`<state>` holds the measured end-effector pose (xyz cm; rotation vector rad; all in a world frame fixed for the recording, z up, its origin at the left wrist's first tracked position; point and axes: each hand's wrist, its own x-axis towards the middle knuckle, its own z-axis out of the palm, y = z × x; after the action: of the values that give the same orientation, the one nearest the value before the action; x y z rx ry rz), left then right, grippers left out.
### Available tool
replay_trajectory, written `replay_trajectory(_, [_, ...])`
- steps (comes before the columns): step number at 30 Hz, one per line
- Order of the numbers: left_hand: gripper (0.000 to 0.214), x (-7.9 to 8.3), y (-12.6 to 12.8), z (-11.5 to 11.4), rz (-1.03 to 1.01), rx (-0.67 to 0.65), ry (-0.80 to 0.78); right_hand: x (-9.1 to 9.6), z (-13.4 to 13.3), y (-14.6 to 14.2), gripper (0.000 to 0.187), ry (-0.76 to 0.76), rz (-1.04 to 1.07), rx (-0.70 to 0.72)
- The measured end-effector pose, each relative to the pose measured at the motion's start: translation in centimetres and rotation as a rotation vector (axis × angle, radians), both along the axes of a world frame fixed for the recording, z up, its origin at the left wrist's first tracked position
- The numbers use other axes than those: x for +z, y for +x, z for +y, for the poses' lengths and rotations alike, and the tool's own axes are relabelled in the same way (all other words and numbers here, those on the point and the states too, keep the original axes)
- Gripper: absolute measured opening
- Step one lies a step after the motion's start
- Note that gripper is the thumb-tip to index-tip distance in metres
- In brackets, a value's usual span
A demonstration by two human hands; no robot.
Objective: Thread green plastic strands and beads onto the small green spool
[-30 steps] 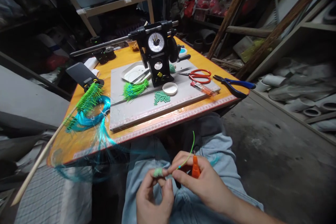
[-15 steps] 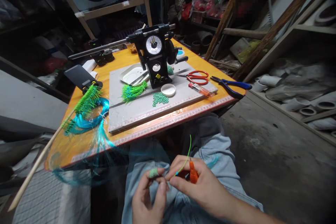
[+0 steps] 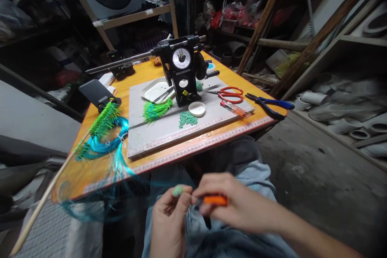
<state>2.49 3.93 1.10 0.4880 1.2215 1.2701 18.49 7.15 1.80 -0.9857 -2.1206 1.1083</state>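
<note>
Low over my lap, my left hand [image 3: 171, 213] is closed, thumb against fingers; what it pinches is too small to make out. A mint-green lump [image 3: 177, 190] sits on its index finger, similar in colour to the beads on the board. Touching or almost touching these fingertips, my right hand [image 3: 229, 197] is closed around an orange-handled tool [image 3: 215, 200]. Motion blur hides the tool's working end. On the grey board [image 3: 157, 141] lie mint-green beads [image 3: 188, 119], a small white dish [image 3: 197, 109] and a bundle of green strands [image 3: 155, 109].
A black winding machine [image 3: 186, 70] with a dial stands on the board. Red-handled scissors [image 3: 230, 94], an orange-and-clear lighter-like item [image 3: 236, 109] and blue-handled pliers [image 3: 270, 104] lie right. A coil of blue line [image 3: 104, 149] and a stick [image 3: 45, 193] overhang the left edge.
The orange handle has turned from upright to nearly level in my right hand. The bright green line that rose beside it no longer shows. The view has shifted slightly.
</note>
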Motion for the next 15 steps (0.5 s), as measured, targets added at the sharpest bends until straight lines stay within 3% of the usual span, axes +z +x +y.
replay_trajectory(2, [0.036,-0.1,-0.2,0.1,0.021,0.065,-0.002,0.8,3.1,1.4,0.012,0.264,-0.168,-0.201])
replay_trajectory(4, [0.038,-0.3,-0.3,0.2,0.01,0.083,-0.004,1.6,6.2,2.4,0.021,0.364,-0.251,-0.39])
replay_trajectory(6, [0.032,-0.6,-0.3,0.2,0.014,0.082,0.019,2.2,8.7,2.9,0.021,0.412,-0.311,-0.49])
replay_trajectory(9, [0.03,-1.0,-0.2,0.0,0.042,0.081,0.051,2.8,10.8,2.4,0.016,0.456,-0.367,-0.501])
replay_trajectory(15, [0.03,-1.4,0.0,-0.1,0.04,0.059,0.038,2.7,11.6,0.9,0.015,0.483,-0.349,-0.466])
